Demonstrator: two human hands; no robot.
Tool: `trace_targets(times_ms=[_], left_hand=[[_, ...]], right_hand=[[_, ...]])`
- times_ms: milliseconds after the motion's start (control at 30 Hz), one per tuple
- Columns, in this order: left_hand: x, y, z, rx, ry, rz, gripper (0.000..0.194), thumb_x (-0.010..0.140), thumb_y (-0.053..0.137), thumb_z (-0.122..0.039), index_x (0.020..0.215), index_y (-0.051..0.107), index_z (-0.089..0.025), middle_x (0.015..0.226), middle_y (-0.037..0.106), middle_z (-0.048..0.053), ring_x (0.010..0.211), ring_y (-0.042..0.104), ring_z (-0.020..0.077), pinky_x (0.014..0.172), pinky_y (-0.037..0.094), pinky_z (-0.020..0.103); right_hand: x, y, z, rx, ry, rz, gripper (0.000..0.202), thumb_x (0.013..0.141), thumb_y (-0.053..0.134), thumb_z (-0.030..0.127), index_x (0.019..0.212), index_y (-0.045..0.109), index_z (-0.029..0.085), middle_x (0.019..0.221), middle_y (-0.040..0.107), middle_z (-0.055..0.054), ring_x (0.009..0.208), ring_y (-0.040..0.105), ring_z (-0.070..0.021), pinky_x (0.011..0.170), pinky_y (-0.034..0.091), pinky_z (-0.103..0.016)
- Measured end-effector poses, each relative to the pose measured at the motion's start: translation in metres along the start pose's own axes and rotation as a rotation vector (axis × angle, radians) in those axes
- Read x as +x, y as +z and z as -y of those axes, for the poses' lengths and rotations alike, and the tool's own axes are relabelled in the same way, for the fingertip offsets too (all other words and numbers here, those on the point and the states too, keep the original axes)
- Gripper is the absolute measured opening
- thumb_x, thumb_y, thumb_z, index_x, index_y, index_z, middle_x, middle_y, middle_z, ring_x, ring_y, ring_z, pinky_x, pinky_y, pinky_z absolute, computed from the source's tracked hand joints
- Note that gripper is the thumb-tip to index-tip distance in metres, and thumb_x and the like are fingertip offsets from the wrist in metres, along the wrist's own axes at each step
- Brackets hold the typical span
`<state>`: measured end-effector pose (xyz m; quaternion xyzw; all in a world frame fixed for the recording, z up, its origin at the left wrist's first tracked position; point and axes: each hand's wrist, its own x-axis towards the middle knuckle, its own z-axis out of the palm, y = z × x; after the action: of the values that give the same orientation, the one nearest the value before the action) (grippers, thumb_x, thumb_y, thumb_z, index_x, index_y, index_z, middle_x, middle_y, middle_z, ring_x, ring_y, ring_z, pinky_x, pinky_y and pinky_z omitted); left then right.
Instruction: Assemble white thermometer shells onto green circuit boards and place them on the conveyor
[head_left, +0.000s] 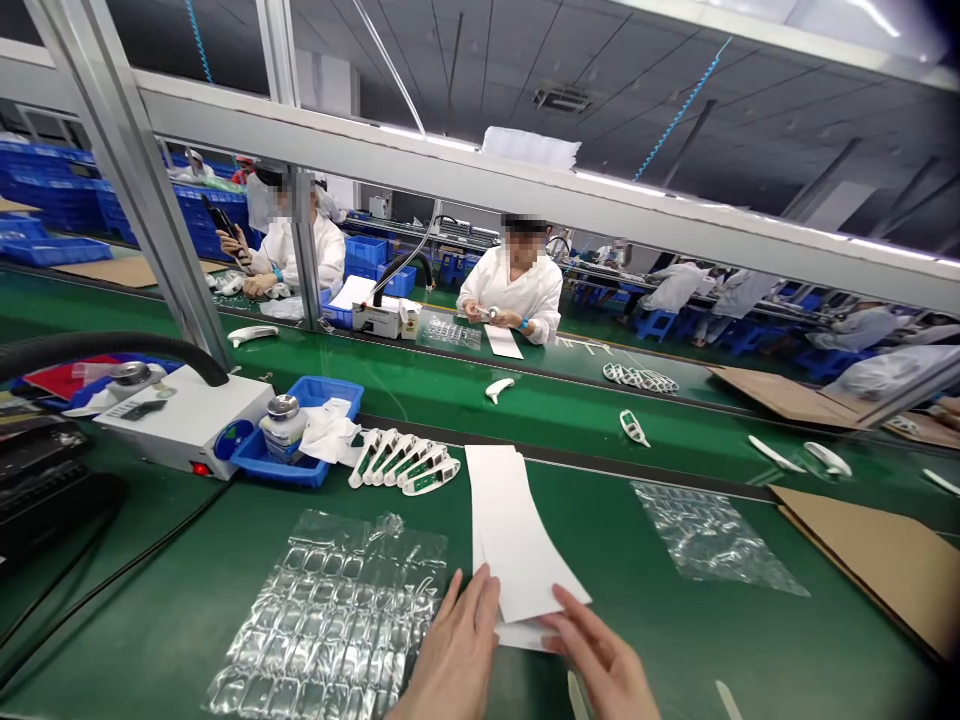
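White paper sheets (514, 530) lie fanned on the green table in front of me. My left hand (459, 640) rests at their lower left edge, its fingers stretched forward and the thumb apart. At the lower right corner my right hand (600, 645) pinches the sheets between thumb and fingers. A clear plastic tray (322, 620) with rows of small pockets lies left of my left hand. Beyond it stand several white casings with green boards (401, 462) in a row, near the top of the papers.
A blue bin (300, 470) with a metal-topped bottle stands beside a white machine (187, 415). White parts lie on the green conveyor (420, 385). Plastic film (712, 535) and cardboard (877, 560) are at right. A person (517, 285) works across the line.
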<state>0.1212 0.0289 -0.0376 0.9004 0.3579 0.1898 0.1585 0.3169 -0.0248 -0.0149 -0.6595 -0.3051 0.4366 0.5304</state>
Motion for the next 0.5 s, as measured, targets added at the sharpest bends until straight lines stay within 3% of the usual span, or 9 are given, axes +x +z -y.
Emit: trace_targets(times_ms=[67,133,267,367,433,500], left_hand=[[-0.001,0.004,0.001,-0.006,-0.053,0.019,0.079,0.071,0.037,0.009,0.146,0.026,-0.009,0.151,0.035,0.018,0.138,0.035,0.0283,0.109,0.041,0.043],[0.001,0.001,0.000,-0.020,-0.101,0.069,0.087,0.063,0.035,0.012,0.147,0.029,-0.011,0.153,0.033,0.016,0.136,0.039,0.0282,0.108,0.043,0.042],[0.006,-0.012,-0.005,-0.010,-0.118,0.129,0.078,0.063,0.038,0.009,0.138,0.045,-0.009,0.147,0.044,0.015,0.131,0.045,0.0294,0.106,0.044,0.042],[0.009,-0.015,-0.007,0.039,-0.139,0.174,0.080,0.061,0.037,0.010,0.139,0.044,-0.006,0.147,0.043,0.015,0.131,0.045,0.0297,0.105,0.044,0.041],[0.008,-0.012,-0.006,0.054,-0.150,0.171,0.083,0.059,0.036,0.011,0.140,0.043,-0.006,0.147,0.043,0.015,0.130,0.046,0.0303,0.103,0.046,0.043],[0.008,-0.007,-0.005,0.051,-0.149,0.142,0.083,0.059,0.036,0.011,0.139,0.044,-0.009,0.147,0.044,0.015,0.128,0.047,0.0311,0.099,0.048,0.045]], right_hand=[[-0.014,0.008,-0.011,-0.009,0.005,0.021,0.069,0.063,0.074,0.066,0.113,0.070,0.018,0.092,0.075,-0.012,0.077,0.069,-0.0300,0.081,0.056,-0.042],[-0.022,0.015,-0.017,0.005,-0.009,0.031,0.073,0.062,0.073,0.069,0.113,0.070,0.018,0.089,0.075,-0.013,0.072,0.069,-0.0284,0.078,0.056,-0.043],[-0.027,0.023,-0.023,0.058,-0.020,0.089,0.077,0.063,0.073,0.070,0.118,0.066,0.017,0.085,0.072,-0.012,0.062,0.067,-0.0237,0.056,0.056,-0.036],[-0.024,0.016,-0.018,-0.041,0.014,0.169,0.081,0.072,0.062,0.072,0.130,0.057,0.016,0.074,0.069,-0.009,0.046,0.061,-0.0195,0.038,0.045,-0.029],[-0.017,0.006,-0.011,-0.209,-0.057,0.166,0.069,0.080,0.056,0.068,0.128,0.060,0.017,0.079,0.069,-0.010,0.056,0.064,-0.0227,0.044,0.050,-0.032],[-0.008,-0.004,-0.005,-0.414,-0.203,0.113,0.052,0.084,0.056,0.059,0.120,0.066,0.023,0.106,0.068,-0.013,0.092,0.065,-0.0307,0.072,0.057,-0.040]])
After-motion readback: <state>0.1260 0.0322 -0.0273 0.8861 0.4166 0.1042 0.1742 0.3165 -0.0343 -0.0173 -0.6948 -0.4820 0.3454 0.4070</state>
